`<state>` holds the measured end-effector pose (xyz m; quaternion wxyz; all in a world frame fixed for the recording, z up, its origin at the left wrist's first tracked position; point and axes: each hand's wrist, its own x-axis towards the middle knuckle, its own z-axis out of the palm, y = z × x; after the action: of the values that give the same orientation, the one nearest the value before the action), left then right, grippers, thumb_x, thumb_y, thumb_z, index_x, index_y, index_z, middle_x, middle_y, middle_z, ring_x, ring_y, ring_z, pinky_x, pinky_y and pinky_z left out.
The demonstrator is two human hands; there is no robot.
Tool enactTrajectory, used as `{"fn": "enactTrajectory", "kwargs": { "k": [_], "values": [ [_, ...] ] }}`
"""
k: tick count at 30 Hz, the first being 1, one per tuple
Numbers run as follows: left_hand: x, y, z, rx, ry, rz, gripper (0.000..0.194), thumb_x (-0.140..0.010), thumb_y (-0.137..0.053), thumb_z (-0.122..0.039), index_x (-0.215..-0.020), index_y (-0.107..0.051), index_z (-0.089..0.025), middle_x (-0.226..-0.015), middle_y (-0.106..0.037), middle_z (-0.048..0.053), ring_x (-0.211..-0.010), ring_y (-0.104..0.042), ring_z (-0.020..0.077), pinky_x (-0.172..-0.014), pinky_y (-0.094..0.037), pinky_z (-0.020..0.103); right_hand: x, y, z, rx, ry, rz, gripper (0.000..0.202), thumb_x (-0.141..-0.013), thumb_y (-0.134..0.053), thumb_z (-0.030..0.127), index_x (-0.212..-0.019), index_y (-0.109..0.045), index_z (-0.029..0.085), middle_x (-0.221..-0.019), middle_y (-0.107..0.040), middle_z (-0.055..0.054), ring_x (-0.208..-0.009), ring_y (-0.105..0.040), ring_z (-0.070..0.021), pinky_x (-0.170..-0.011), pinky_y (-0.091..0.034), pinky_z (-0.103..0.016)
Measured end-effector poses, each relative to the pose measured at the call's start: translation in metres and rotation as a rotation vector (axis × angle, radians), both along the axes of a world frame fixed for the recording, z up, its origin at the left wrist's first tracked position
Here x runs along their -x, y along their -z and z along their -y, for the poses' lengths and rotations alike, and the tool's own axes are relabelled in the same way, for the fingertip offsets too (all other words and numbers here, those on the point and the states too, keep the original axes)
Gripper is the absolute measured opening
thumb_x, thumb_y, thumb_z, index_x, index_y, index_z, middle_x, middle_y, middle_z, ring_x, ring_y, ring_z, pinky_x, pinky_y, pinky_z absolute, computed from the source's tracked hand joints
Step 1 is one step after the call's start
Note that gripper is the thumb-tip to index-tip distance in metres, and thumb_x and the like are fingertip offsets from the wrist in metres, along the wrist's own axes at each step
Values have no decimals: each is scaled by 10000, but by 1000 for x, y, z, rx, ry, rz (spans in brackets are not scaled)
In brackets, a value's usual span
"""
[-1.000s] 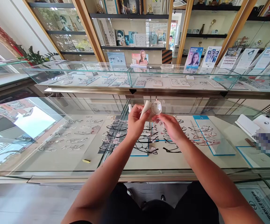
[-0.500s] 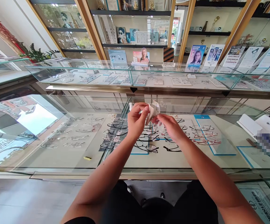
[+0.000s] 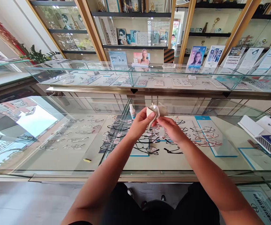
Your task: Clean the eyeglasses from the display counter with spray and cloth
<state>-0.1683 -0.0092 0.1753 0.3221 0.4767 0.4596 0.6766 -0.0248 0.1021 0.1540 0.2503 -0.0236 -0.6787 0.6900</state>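
Above the glass surface [image 3: 116, 165], my left hand [image 3: 141, 123] presses a cloth [image 3: 151, 115] to one lens [image 3: 155, 109] of the glasses [image 3: 158, 110] my right hand [image 3: 169, 127] holds; wiping looks under way, and whether the other lens [image 3: 158, 130] is clean I cannot tell.

An optician's shop: rows of spectacle frames [image 3: 174, 151] lie under the glass worktop [image 3: 168, 164], a glass display case [image 3: 98, 90] beyond it holds more eyewear, advertising cards [image 3: 215, 57], one picturing people in sunglasses, stand along that case, and wood-framed wall shelves [image 3: 137, 14] behind carry a portrait in dark glasses [image 3: 121, 36], a dark vase [image 3: 205, 28] and gold-coloured ornaments [image 3: 152, 6]
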Motion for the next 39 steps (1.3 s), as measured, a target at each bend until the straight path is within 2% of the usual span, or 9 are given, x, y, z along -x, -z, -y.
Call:
{"fn": "enactTrajectory", "kwargs": {
  "k": [4, 11, 17, 21, 23, 26, 29, 34, 39],
  "values": [
    [-2, -3, 2, 29, 86, 0, 623, -865, -858, -774, -759, -602, -216, -644, -553, -14, -636, -502, 146, -634, -409, 303, 3, 0, 0, 107, -66, -4, 449, -967, -748, 662, -838, -833, 241, -910, -785, -59, -929, -673, -244, -949, -530, -395],
    [-5, -9, 5, 5, 179, 155, 525, -864, -915, -658, -790, -668, -200, -698, -587, 5, -647, -514, 145, -646, -453, 300, 2, -8, 1, 268, -55, -18, 426, -869, -840, 647, -790, -820, 228, -832, -749, -47, -815, -635, -204, -802, -524, -352],
    [2, -9, 2, -26, 176, 47, 509, -843, -963, -579, -762, -668, -172, -635, -629, 4, -614, -558, 123, -620, -469, 259, 6, 1, -1, 245, -101, 11, 386, -875, -844, 621, -850, -813, 237, -872, -779, -55, -908, -703, -234, -880, -568, -384],
    [3, -5, 0, -34, 141, 90, 478, -832, -978, -555, -817, -691, -173, -603, -635, -17, -540, -546, 111, -568, -466, 255, 4, 3, -4, 138, -97, 30, 366, -929, -807, 604, -1054, -838, 262, -966, -809, -49, -994, -743, -254, -930, -584, -401],
    [3, -3, 0, -40, 82, 107, 472, -820, -986, -556, -855, -719, -168, -659, -688, -2, -558, -579, 112, -565, -470, 249, 0, -1, -5, 22, -36, 60, 367, -948, -793, 593, -1128, -831, 275, -1005, -814, -42, -987, -732, -253, -910, -587, -402],
    [3, 0, 0, -49, -22, 126, 483, -789, -1009, -554, -921, -768, -157, -794, -775, 34, -666, -661, 128, -632, -515, 244, -6, -7, -5, -159, 183, 67, 400, -927, -827, 589, -1182, -808, 280, -1066, -814, -48, -1017, -709, -260, -926, -578, -410],
    [3, 2, -1, -32, -45, 129, 493, -793, -1003, -568, -939, -778, -154, -806, -781, 35, -675, -663, 125, -653, -532, 246, -8, -8, -1, -205, 333, -43, 468, -968, -771, 676, -1220, -780, 282, -1148, -806, -69, -1068, -711, -260, -961, -571, -408],
    [-2, 4, -3, 16, -35, 104, 512, -793, -997, -594, -947, -783, -155, -756, -749, 20, -613, -603, 102, -569, -477, 222, -8, -6, 6, -222, 524, -158, 464, -1087, -582, 721, -1164, -730, 288, -823, -657, 2, -692, -533, -175, -670, -458, -341],
    [-13, 5, -3, 26, 46, 66, 510, -811, -980, -606, -932, -751, -166, -734, -712, -3, -585, -540, 86, -543, -424, 221, -5, -5, 10, -288, 664, -138, 561, -1095, -471, 795, -952, -614, 271, -742, -570, 27, -643, -468, -159, -631, -386, -332]
  ]
}}
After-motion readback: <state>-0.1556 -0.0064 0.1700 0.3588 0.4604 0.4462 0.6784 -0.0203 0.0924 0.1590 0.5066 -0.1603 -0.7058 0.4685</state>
